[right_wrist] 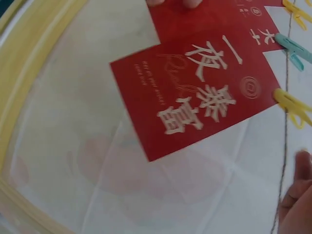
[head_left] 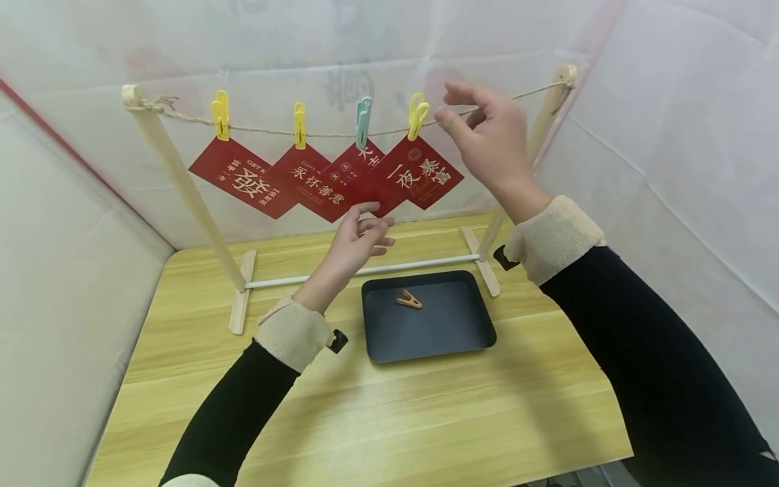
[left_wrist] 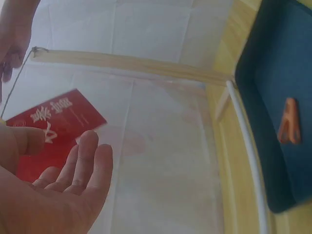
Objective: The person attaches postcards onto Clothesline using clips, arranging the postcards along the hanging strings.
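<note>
Four red cards hang from a twine line (head_left: 328, 134) on a wooden rack, each held by a clip. The rightmost card (head_left: 420, 177) (right_wrist: 195, 92) hangs from a yellow clip (head_left: 417, 115) (right_wrist: 291, 105). My left hand (head_left: 371, 226) (left_wrist: 73, 170) is raised under this card with its fingers relaxed, fingertips touching the card's lower corner. My right hand (head_left: 456, 111) hovers at the twine just right of the yellow clip, fingers loosely spread and holding nothing. An orange clip (head_left: 409, 299) (left_wrist: 288, 121) lies in a black tray (head_left: 462, 338) (left_wrist: 253, 73) on the table.
The rack's slanted wooden posts (head_left: 182, 182) stand on feet joined by a white rod (head_left: 365, 270). A teal clip (head_left: 363, 122) and two more yellow clips (head_left: 220, 115) hold the other cards. White fabric walls enclose the wooden table (head_left: 365, 419).
</note>
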Motion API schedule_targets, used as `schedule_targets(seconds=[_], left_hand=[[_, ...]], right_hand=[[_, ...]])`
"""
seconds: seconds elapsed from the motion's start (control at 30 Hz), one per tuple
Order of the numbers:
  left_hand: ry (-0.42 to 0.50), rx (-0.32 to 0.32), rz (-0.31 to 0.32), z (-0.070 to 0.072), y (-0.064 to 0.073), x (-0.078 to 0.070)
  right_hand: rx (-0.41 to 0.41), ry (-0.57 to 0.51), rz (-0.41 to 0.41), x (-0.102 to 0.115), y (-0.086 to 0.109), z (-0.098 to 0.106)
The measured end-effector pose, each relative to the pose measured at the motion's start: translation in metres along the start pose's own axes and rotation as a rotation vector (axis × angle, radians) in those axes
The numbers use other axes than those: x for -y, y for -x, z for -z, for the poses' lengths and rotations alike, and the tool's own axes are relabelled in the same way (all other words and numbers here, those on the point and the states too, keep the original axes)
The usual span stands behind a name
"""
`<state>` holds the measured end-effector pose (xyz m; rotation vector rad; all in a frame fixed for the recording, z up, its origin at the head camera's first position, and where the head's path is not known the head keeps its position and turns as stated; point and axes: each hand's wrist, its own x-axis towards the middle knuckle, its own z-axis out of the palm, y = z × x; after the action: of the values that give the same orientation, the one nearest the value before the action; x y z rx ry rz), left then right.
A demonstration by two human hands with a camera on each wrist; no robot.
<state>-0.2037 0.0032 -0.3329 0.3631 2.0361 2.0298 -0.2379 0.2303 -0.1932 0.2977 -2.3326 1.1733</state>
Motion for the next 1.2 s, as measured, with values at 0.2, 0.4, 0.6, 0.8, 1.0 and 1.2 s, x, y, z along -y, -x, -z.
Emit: schedule_targets(seconds=[0.2, 0.4, 0.6, 0.8, 1.0, 1.2], left_hand=[[-0.043, -0.063, 0.021, 0.025, 0.029, 0.018], [-0.191, -0.131, 0.033, 0.065, 0.078, 0.045], [-0.452, -0.139, 0.07, 0.105, 0.124, 0.078], [-0.705, -0.127, 0.194, 0.13, 0.155, 0.108], [-0.87, -0.086, 0.294, 0.128, 0.171, 0.132], [-0.944, -0.072, 0.333, 0.114, 0.174, 0.149]], right_hand=[[-0.165, -0.065, 0.095, -0.008, 0.016, 0.003], [-0.173, -0.044, 0.163, -0.027, 0.049, -0.001], [-0.062, -0.018, 0.146, -0.082, 0.085, -0.017], [0.167, -0.045, -0.031, -0.119, 0.127, -0.043], [0.658, 0.09, -0.13, -0.146, 0.157, -0.07], [0.922, 0.234, -0.095, -0.156, 0.182, -0.09]])
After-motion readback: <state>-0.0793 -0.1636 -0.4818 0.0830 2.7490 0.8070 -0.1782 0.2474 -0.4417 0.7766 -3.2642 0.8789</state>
